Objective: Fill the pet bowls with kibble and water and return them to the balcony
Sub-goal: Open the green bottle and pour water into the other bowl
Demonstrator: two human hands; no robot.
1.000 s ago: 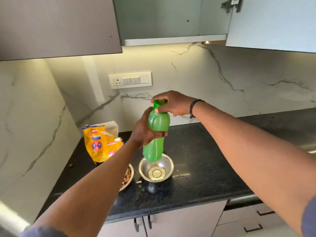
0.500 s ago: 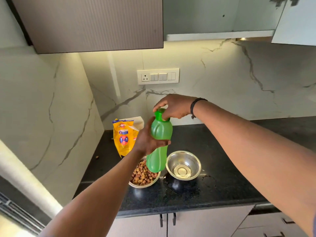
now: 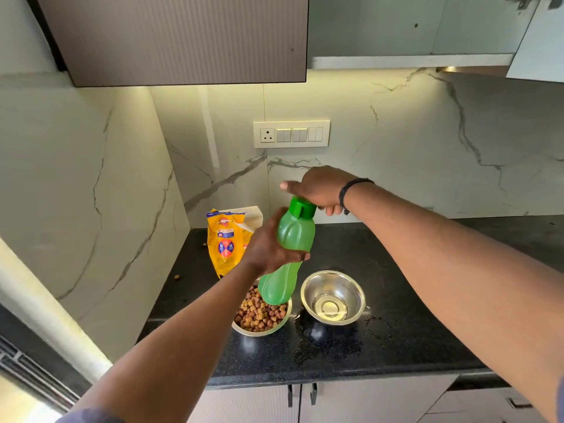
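change: right hand (image 3: 320, 186) now loosens on the cap (image 3: 302, 207), thumb stretched out.
left hand (image 3: 268, 245): grips green bottle (image 3: 290, 254).
desk (image 3: 412, 331): black, wet at 6 o'clock of water bowl (image 3: 333, 297); marble walls.

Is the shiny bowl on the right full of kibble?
No, the right steel bowl holds only a little clear liquid at its bottom; the kibble fills the left bowl.

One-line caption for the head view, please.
Left hand holds green bottle, right hand on its cap, above kibble bowl and steel bowl.
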